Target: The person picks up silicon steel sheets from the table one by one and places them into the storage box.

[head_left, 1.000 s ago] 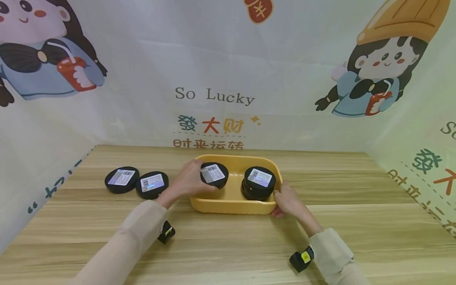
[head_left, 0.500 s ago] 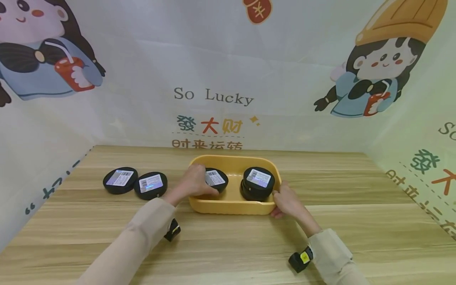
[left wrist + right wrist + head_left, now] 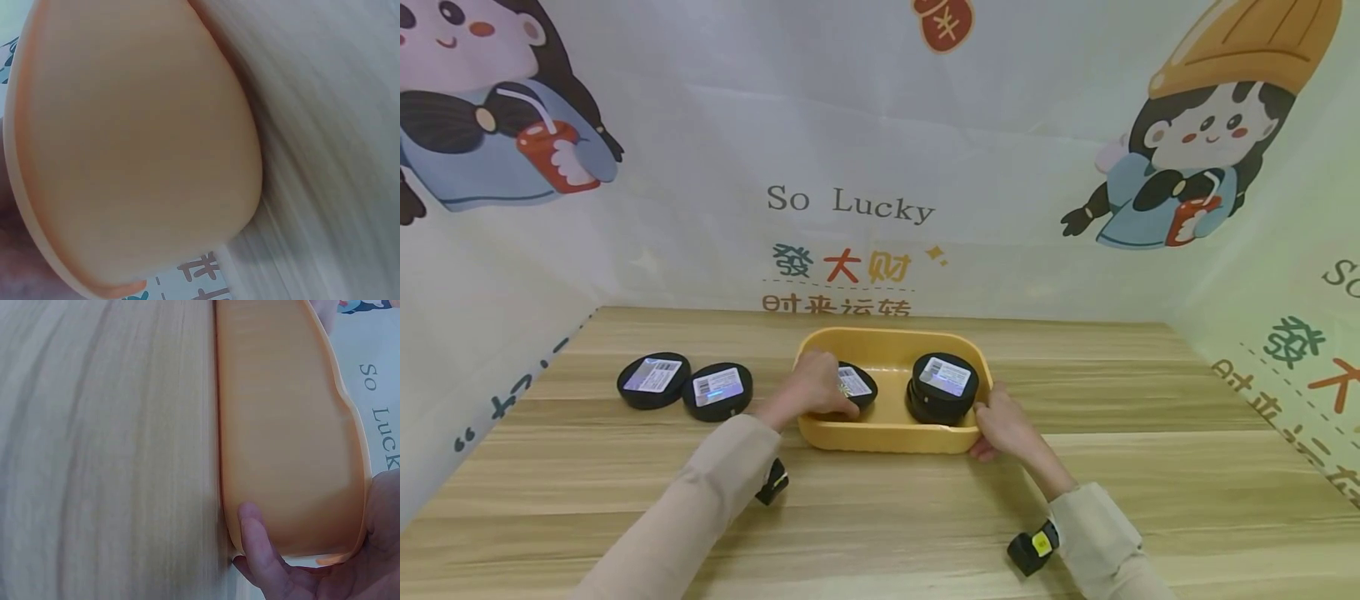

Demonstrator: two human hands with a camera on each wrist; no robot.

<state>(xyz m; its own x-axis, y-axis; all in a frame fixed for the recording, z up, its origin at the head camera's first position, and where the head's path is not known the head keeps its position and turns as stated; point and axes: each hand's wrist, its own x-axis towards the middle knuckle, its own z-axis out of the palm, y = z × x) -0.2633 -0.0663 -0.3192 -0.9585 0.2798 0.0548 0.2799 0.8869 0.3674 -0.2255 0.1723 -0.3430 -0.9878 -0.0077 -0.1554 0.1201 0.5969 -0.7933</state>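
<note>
holding a labelled black disc inside the yellow bin, the left hand is clamped on its side, thumb near, fingertips hidden. the disc lies just right of that palm, well apart from the right hand, which grips the bin's end. the bin's long axis runs between both hands.
</note>
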